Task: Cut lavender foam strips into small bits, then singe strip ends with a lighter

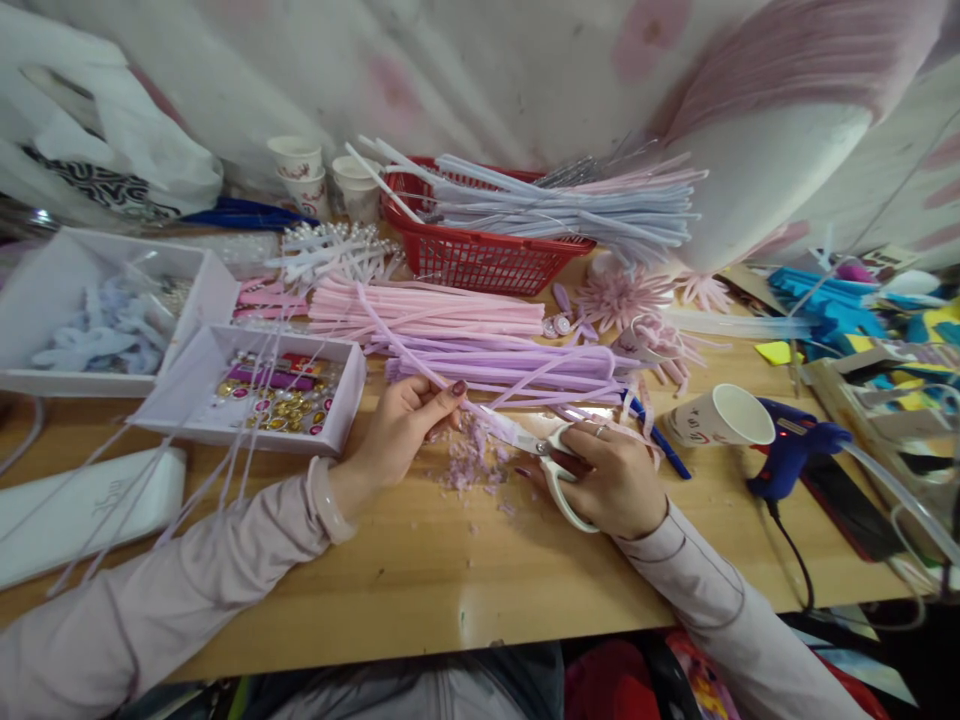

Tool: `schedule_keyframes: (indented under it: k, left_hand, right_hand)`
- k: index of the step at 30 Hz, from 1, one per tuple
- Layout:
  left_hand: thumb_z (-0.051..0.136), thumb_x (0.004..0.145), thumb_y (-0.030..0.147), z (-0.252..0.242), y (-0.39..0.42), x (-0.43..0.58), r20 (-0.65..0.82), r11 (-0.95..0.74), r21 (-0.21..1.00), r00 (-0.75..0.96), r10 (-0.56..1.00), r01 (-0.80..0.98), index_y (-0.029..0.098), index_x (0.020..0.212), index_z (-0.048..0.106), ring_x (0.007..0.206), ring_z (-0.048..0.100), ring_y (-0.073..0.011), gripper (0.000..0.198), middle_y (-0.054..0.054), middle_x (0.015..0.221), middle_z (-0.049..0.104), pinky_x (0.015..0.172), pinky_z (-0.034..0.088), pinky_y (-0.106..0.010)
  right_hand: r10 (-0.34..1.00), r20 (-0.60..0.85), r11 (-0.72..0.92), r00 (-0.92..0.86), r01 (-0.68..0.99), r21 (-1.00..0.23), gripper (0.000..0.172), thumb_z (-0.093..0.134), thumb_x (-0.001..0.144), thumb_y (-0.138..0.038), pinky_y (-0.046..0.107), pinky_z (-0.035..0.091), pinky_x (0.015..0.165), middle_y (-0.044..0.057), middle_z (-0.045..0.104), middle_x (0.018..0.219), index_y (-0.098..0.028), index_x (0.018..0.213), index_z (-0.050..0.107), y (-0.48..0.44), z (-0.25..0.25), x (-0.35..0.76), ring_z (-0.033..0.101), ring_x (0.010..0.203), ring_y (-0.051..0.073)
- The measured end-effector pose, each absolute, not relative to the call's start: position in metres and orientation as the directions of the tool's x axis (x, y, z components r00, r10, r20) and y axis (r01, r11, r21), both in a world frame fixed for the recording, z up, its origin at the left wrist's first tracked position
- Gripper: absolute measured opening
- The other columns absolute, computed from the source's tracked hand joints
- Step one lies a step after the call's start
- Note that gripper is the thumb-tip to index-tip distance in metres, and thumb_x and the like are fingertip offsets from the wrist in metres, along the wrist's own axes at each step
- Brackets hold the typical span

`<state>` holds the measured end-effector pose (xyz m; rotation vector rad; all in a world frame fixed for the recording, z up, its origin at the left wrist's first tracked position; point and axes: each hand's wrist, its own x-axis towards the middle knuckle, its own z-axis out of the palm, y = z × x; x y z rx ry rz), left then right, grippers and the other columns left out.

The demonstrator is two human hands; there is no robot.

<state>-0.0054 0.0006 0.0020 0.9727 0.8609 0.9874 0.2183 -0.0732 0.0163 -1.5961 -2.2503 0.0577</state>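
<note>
At a crowded wooden worktop (420, 590), I trim a lilac fuzzy stem (406, 351) with white-handled scissors (543, 448), or so the fluff (474, 460) strewn beneath the blades suggests. My left grip (405, 425) pinches the stem between thumb and fingers near its lower end, while the rest of its length slants up and away to the left, over the lilac bundle (517, 368) and the pink bundle (427, 308). My right grip (619, 478) is wrapped around the scissors' handles, fingers through the loops, the blades pointing left toward my thumb. The stem's lower end lies at the blade tips, just beside my left fingertips and short of my right hand; whether the blades are biting into it, I cannot tell. I judge the step in hand to be shearing pile from that end, and the next move to call for a steady left pinch, a slight turn or feed of the stem, and small snips kept clear of the thumb. Behind the bundles stands a red basket (480, 262) of pale stems; a paper cup (731, 415) and a blue glue gun (795, 450) sit to my right.
</note>
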Motion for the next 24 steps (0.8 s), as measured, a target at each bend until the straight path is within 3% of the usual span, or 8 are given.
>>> schedule_keyframes:
  k: [4, 9, 14, 24]
  left_hand:
    - [0.074, 0.065, 0.031, 0.0011, 0.0016, -0.0054, -0.154, 0.246, 0.907, 0.274, 0.949, -0.342, 0.014, 0.076, 0.064, 0.044, 0.042, -0.003, 0.022, 0.003, 0.058, 0.057, 0.04, 0.029, -0.016]
    - [0.075, 0.063, 0.031, 0.001, 0.0029, -0.0055, -0.162, 0.259, 0.899, 0.283, 0.946, -0.352, 0.013, 0.068, 0.065, 0.045, 0.046, -0.0043, 0.021, 0.003, 0.056, 0.056, 0.041, 0.035, -0.017]
    - [0.076, 0.062, 0.03, 0.0002, 0.0019, -0.0064, -0.165, 0.278, 0.905, 0.334, 0.928, -0.324, 0.014, 0.07, 0.068, 0.047, 0.049, -0.0054, 0.02, 0.001, 0.057, 0.06, 0.044, 0.038, -0.018]
    - [0.074, 0.065, 0.028, -0.0042, 0.002, -0.0088, -0.14, 0.273, 0.918, 0.409, 0.902, -0.288, 0.015, 0.072, 0.068, 0.049, 0.048, -0.0064, 0.016, 0.002, 0.055, 0.057, 0.047, 0.037, -0.019]
  right_hand:
    - [0.907, 0.323, 0.35, -0.272, 0.912, -0.215, 0.031, 0.06, 0.071, -0.032, 0.025, 0.028, 0.054, -0.001, 0.046, 0.056, -0.02, 0.053, 0.039, -0.0726, 0.0139, 0.2191, 0.038, 0.052, 0.011]
    - [0.908, 0.336, 0.316, -0.251, 0.936, -0.153, 0.022, 0.058, 0.071, -0.029, 0.025, 0.027, 0.053, -0.001, 0.047, 0.059, -0.021, 0.058, 0.042, -0.0727, 0.0129, 0.2181, 0.043, 0.054, 0.011]
    - [0.927, 0.286, 0.29, -0.244, 0.948, -0.129, 0.024, 0.06, 0.069, -0.036, 0.025, 0.026, 0.053, 0.0, 0.05, 0.062, -0.021, 0.062, 0.041, -0.0712, 0.0139, 0.2162, 0.043, 0.055, 0.012]
    - [0.93, 0.22, 0.338, -0.294, 0.919, -0.201, 0.023, 0.06, 0.07, -0.038, 0.027, 0.03, 0.056, 0.004, 0.054, 0.072, -0.021, 0.07, 0.046, -0.0695, 0.0158, 0.2153, 0.046, 0.061, 0.015]
